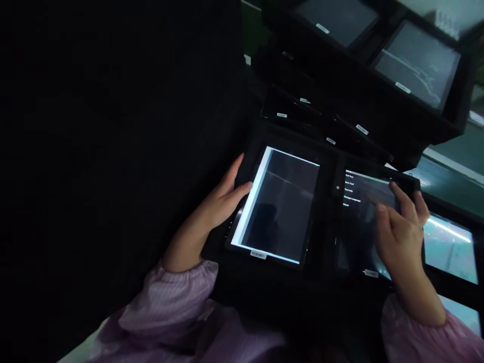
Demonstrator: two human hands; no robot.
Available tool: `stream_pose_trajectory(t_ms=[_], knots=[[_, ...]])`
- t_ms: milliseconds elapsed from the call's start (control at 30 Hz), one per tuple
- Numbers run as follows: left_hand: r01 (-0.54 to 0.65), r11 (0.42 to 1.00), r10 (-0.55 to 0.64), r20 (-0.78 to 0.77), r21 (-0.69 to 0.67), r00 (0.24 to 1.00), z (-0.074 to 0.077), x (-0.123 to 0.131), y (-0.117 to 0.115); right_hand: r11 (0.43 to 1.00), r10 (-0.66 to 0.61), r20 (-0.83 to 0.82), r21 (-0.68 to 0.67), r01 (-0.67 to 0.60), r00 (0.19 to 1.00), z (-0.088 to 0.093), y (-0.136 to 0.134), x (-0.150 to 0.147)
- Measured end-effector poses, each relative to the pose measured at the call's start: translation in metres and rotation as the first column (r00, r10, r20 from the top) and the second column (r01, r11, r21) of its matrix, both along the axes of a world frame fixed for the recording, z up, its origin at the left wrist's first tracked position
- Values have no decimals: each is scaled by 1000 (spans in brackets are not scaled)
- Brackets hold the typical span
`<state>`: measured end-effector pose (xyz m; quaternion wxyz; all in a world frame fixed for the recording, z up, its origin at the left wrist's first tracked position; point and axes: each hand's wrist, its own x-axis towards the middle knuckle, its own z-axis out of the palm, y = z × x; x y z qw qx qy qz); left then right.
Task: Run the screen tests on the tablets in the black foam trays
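Note:
Two tablets lie side by side in front of me. The left tablet (278,206) has a lit, mostly dark screen with a bright white edge. My left hand (221,199) grips its left edge, thumb resting on the bezel. The right tablet (359,222) shows a short white text menu on a dark screen. My right hand (399,229) holds that tablet at its right side, with fingers curled over the screen and the far edge. Both sleeves are pale purple.
A black rack (378,96) behind holds several more dark tablets with small white labels, two of them on an upper tier (416,63). Another lit screen (449,247) sits at the right. The whole left side is black and featureless.

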<state>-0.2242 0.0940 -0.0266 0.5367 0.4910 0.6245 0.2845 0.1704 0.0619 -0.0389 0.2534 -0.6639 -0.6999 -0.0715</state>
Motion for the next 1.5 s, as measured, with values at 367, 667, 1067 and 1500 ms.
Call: stream_pose_trajectory(t_ms=[367, 667, 1067, 1500], knots=[[-164, 986, 163, 23, 20, 986, 20, 17, 35, 946, 117, -139, 316, -68, 983, -11, 6, 14], [-140, 986, 141, -5, 96, 990, 8, 27, 57, 944, 153, -217, 321, -77, 964, 7, -4, -4], [-267, 964, 266, 73, 8, 961, 3, 27, 52, 969, 207, -205, 180, -171, 957, 17, -9, -19], [-230, 972, 228, 50, 40, 972, -3, 19, 49, 905, 416, -105, -41, -422, 903, 8, -12, -18]])
